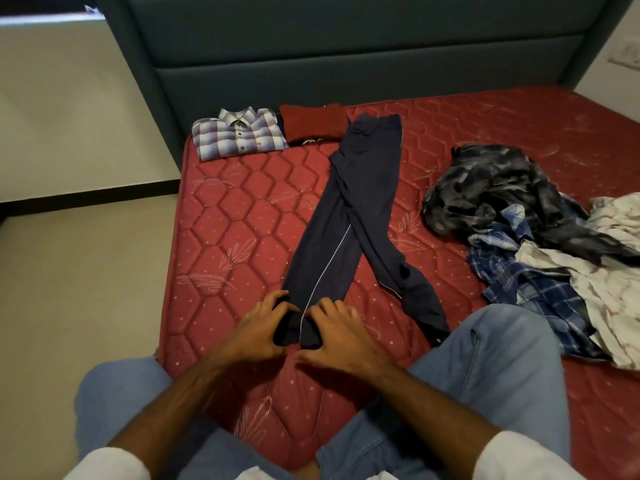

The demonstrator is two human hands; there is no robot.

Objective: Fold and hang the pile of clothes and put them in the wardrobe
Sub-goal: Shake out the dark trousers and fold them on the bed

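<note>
A person kneels on a red quilted mattress (221, 209), both hands at the near end of a pair of navy track trousers (341, 216) that lies stretched lengthwise up the bed, its two legs crossing midway and its waistband toward the headboard (346, 46). The left hand (258, 330) curls its fingers (277, 299) round the cuff of the nearer leg, bunching the cloth; the right hand (341, 336) pinches the same cuff from the other side, its fingers bent over the fabric, so that both hands have hold of the trouser end. At the far edge of the mattress lie a folded checked shirt (239, 136) and, just beside it, a folded dark red garment (313, 124) touching the trousers' waistband. To the right, well apart from the trousers, sits an unfolded heap of clothes (530, 237): a dark mottled piece, a blue plaid shirt and something white. The person's knees, in light blue jeans (491, 358), flank the hands.
</note>
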